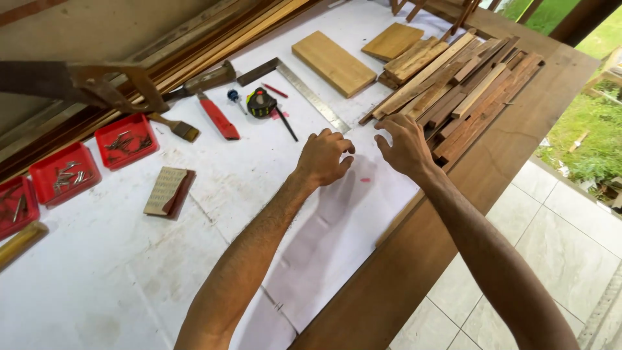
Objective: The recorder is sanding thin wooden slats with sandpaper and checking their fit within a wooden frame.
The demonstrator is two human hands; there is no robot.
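White-papered workbench [194,272] under bare forearms, tiled floor and greenery off to one side. Left hand [324,157] loosely curled above the paper, fingers half-closed on nothing. Right hand [405,146] just beside it, fingers spread and bent, empty, close to a stack of wood strips [466,87], seemingly within easy reach. Steel square [304,91], tape measure [261,102] and red knife [218,118] laid out farther back; red trays [126,139] of small metal parts along the far edge, apparently sorted.

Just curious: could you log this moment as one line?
left hand: empty, fingers curled, over white sheet | right hand: empty, open, beside wood strips | steel square just beyond
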